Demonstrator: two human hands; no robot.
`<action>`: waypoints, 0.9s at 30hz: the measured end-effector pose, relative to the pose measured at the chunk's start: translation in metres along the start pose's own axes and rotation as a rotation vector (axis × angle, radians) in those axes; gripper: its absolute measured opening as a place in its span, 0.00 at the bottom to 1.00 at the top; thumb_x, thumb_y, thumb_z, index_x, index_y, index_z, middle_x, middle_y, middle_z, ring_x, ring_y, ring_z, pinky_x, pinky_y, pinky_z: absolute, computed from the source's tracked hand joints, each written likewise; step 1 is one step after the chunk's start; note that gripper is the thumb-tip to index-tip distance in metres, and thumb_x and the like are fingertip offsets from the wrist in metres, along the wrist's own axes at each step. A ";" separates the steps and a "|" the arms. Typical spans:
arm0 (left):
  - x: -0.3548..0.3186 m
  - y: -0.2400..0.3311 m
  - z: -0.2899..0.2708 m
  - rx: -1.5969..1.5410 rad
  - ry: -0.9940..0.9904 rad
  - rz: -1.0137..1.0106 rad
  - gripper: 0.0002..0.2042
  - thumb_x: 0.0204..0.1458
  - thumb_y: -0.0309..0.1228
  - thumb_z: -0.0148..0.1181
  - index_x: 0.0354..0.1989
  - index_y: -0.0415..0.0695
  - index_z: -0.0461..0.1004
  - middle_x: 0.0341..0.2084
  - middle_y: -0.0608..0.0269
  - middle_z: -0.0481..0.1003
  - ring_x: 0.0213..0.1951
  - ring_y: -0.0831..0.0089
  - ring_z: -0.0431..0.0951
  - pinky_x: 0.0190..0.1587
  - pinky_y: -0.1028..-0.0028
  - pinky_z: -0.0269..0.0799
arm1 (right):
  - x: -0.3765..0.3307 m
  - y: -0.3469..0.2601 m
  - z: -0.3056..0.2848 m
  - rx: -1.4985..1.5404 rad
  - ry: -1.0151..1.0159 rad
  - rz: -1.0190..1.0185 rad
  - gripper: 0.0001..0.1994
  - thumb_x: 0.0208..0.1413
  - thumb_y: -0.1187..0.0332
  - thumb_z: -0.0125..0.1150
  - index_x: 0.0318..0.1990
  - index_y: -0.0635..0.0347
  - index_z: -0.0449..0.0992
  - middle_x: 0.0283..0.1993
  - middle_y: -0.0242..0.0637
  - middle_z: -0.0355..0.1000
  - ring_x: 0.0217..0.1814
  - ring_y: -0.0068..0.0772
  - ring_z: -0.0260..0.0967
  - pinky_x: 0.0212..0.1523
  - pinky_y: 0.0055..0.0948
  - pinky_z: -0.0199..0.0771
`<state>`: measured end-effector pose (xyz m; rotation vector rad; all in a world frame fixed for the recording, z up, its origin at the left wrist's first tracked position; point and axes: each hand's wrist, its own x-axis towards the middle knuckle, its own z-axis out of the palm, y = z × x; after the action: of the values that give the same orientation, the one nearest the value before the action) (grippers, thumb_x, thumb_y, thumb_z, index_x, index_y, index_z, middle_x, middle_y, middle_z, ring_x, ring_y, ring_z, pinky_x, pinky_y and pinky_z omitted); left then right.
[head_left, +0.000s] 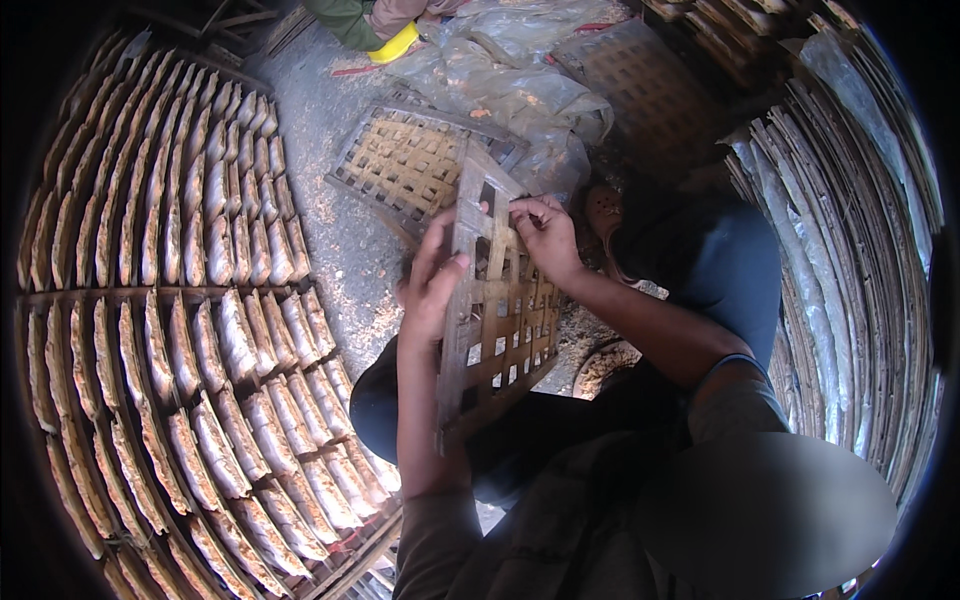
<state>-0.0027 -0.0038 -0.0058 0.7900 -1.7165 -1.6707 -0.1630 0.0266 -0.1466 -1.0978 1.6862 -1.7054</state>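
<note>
A woven bamboo lattice tray (515, 312) with a wooden frame stands tilted on edge above my lap. My left hand (436, 275) is closed round the frame's left side, thumb on the near face and fingers partly behind it. At the upper part of the lattice, my right hand (545, 232) has its thumb and fingers bent together against the weave. Whatever is pinched there is too small to make out. Beyond the tray, another woven bamboo tray (405, 160) lies on the floor.
Stacked rows of split bamboo pieces with pale, orange-flecked filling (225, 330) fill the left side. Many thin slatted trays (820, 260) stand on the right. Clear plastic sheeting (520, 80) and another person's yellow boot (395, 44) are at the far side. Orange crumbs litter the floor.
</note>
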 end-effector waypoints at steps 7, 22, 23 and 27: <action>-0.002 0.005 0.006 -0.070 -0.002 -0.040 0.30 0.49 0.32 0.50 0.63 0.34 0.60 0.59 0.54 0.67 0.62 0.65 0.64 0.66 0.69 0.53 | 0.000 -0.002 -0.006 -0.112 0.048 0.098 0.13 0.53 0.73 0.59 0.47 0.56 0.76 0.38 0.44 0.73 0.38 0.42 0.73 0.44 0.35 0.73; -0.007 -0.001 -0.025 0.026 -0.121 -0.096 0.31 0.47 0.28 0.56 0.64 0.35 0.61 0.60 0.53 0.66 0.64 0.65 0.62 0.67 0.67 0.53 | 0.108 -0.007 -0.055 -0.066 -1.119 0.271 0.24 0.51 0.76 0.60 0.58 0.62 0.70 0.51 0.33 0.74 0.54 0.23 0.68 0.59 0.28 0.64; -0.010 -0.003 -0.028 -0.002 -0.143 -0.079 0.30 0.50 0.23 0.56 0.64 0.36 0.60 0.60 0.54 0.65 0.64 0.66 0.62 0.66 0.68 0.53 | 0.108 -0.007 -0.054 -0.024 -1.134 0.286 0.23 0.51 0.77 0.60 0.58 0.62 0.70 0.50 0.31 0.74 0.53 0.22 0.67 0.59 0.27 0.64; -0.012 0.007 -0.013 0.057 -0.027 -0.174 0.35 0.40 0.35 0.55 0.61 0.34 0.63 0.60 0.51 0.67 0.64 0.62 0.63 0.67 0.66 0.51 | 0.106 -0.005 -0.051 0.117 -1.153 0.351 0.22 0.51 0.79 0.60 0.56 0.62 0.71 0.50 0.28 0.74 0.52 0.19 0.67 0.58 0.25 0.64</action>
<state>0.0146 -0.0025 0.0013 0.9723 -1.7634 -1.7599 -0.2622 -0.0290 -0.1165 -1.2524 0.9164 -0.6528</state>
